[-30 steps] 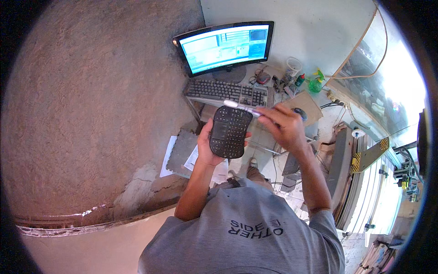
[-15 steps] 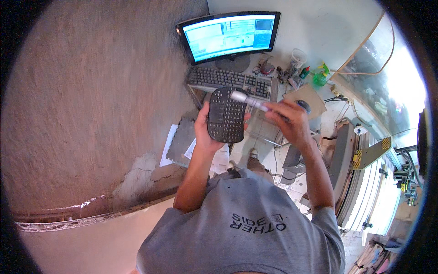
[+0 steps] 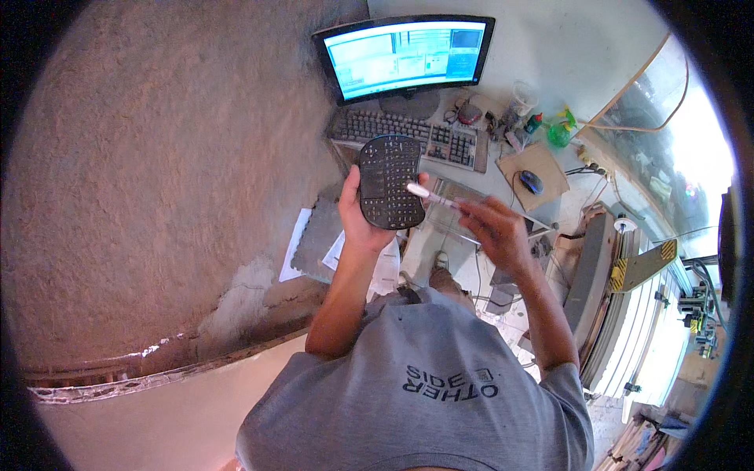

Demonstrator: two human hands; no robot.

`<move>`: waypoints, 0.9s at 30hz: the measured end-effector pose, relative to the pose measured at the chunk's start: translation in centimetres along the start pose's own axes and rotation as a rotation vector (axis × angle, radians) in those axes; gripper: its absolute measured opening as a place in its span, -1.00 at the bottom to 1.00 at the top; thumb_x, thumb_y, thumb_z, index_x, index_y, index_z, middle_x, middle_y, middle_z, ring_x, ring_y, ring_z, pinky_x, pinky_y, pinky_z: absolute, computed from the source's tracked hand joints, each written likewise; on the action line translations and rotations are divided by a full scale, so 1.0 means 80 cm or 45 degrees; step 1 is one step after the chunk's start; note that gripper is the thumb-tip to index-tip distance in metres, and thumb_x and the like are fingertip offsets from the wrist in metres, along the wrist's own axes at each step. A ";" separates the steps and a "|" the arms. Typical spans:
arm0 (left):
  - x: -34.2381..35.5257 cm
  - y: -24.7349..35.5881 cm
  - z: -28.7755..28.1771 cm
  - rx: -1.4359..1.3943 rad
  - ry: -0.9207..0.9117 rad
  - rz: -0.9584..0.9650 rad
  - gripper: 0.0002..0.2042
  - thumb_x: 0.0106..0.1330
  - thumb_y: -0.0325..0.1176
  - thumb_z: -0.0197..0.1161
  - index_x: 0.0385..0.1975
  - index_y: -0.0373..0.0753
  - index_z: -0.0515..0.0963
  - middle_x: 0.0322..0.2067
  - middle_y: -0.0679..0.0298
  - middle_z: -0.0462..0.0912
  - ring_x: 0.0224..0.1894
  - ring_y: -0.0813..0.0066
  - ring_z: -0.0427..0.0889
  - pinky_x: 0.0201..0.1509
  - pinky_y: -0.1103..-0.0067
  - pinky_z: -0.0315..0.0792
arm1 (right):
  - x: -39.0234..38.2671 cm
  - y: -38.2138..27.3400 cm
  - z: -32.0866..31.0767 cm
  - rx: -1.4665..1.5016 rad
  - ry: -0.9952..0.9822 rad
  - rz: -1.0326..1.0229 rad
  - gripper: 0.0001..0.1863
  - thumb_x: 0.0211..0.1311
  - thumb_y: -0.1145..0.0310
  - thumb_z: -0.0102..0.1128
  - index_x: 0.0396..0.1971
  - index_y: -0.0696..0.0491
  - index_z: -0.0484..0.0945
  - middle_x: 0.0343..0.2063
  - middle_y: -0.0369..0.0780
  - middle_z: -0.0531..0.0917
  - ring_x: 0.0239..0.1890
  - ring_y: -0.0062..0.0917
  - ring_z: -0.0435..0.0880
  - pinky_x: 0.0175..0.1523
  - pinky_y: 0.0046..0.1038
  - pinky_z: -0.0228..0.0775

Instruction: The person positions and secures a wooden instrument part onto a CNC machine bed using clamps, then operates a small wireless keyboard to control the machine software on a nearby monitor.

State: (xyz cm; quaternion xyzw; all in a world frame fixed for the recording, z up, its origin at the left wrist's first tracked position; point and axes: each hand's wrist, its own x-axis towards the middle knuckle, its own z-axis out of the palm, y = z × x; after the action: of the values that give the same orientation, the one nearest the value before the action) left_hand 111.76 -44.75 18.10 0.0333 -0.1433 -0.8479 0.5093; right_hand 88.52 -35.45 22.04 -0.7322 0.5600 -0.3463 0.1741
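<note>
My left hand [image 3: 366, 228] is closed round the lower left of a small black handheld keyboard [image 3: 386, 177], thumb along its left edge and fingertips showing at its right edge. The little keyboard is held face up, its keys and dark touchpad in sight. Between the closed fingers of my right hand [image 3: 500, 234] is a slim brush [image 3: 434, 197] with a pale head and a light handle. The brush's tip lies over the keys near the right edge; whether it touches them I cannot tell. Motion blurs the right fingers a little.
Beyond my hands stand a lit monitor [image 3: 408, 59] and a dusty full-size keyboard [image 3: 385, 125] on a desk. A mouse [image 3: 531, 182] rests on a brown board. Farther back is a green spray bottle [image 3: 560, 133]. Machinery with a yellow-black striped bracket [image 3: 644, 265] is at the right.
The brush has moved down over the small keyboard and turned, so its head looks narrower. My right hand has dropped slightly. The small keyboard is a little higher in view.
</note>
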 end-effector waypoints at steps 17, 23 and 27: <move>0.005 0.000 -0.017 -0.037 0.093 0.344 -0.32 0.48 0.20 -0.09 0.36 -0.23 0.38 0.26 0.03 0.53 0.25 -0.13 0.55 0.36 -0.06 0.39 | -0.027 -0.029 0.037 0.234 -0.077 -0.078 -0.72 0.25 0.36 0.41 -0.04 -0.01 0.74 -0.39 -0.16 0.68 -0.41 -0.29 0.71 -0.31 -0.31 0.54; 0.009 -0.005 -0.012 -0.060 0.111 0.454 -0.35 0.46 0.19 -0.03 0.35 -0.19 0.40 0.26 0.04 0.53 0.28 -0.14 0.52 0.41 -0.06 0.33 | -0.016 -0.032 0.045 0.085 -0.084 -0.091 -0.70 0.23 0.43 0.41 -0.02 0.09 0.72 -0.40 -0.15 0.63 -0.39 -0.35 0.66 -0.29 -0.35 0.50; 0.010 -0.005 -0.012 -0.084 0.078 0.466 -0.38 0.46 0.16 0.00 0.32 -0.18 0.43 0.24 0.04 0.55 0.29 -0.15 0.51 0.42 -0.07 0.32 | -0.022 -0.015 0.041 0.094 0.088 -0.082 -0.69 0.22 0.37 0.42 -0.02 0.02 0.73 -0.43 -0.18 0.62 -0.43 -0.30 0.67 -0.32 -0.29 0.52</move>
State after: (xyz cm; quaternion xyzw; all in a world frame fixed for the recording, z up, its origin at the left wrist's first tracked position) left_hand 111.25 -45.52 17.13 0.0159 -0.1036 -0.7440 0.6599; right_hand 91.41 -33.88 20.01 -0.7306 0.5285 -0.3973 0.1703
